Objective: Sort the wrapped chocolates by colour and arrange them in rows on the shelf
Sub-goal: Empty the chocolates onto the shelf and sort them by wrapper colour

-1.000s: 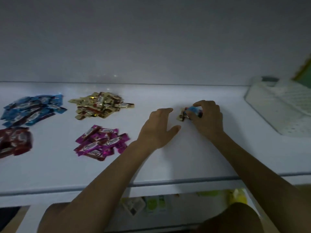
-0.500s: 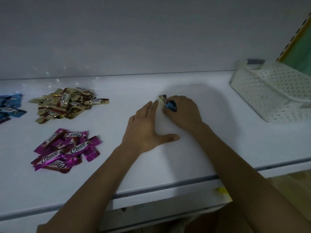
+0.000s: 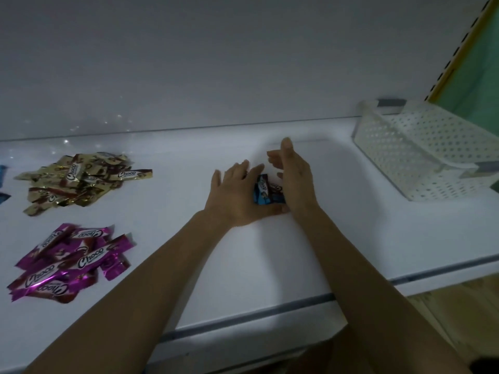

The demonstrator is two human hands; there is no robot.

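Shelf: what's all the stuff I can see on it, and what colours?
gold chocolates: one pile, gold, back left
purple chocolates: one pile, purple, front left
blue chocolates: small bunch, count unclear, blue, middle
blue wrappers: two bits, blue, left edge, cut off
basket: one, white, right side
shelf: one, white, under everything
left hand: one, flat, touching blue chocolates
right hand: one, on edge, fingers straight, against blue chocolates

Blue-wrapped chocolate (image 3: pixel 266 191) on white shelf (image 3: pixel 243 265), gold pile (image 3: pixel 78 182) behind purple pile (image 3: pixel 70 260) well to its left
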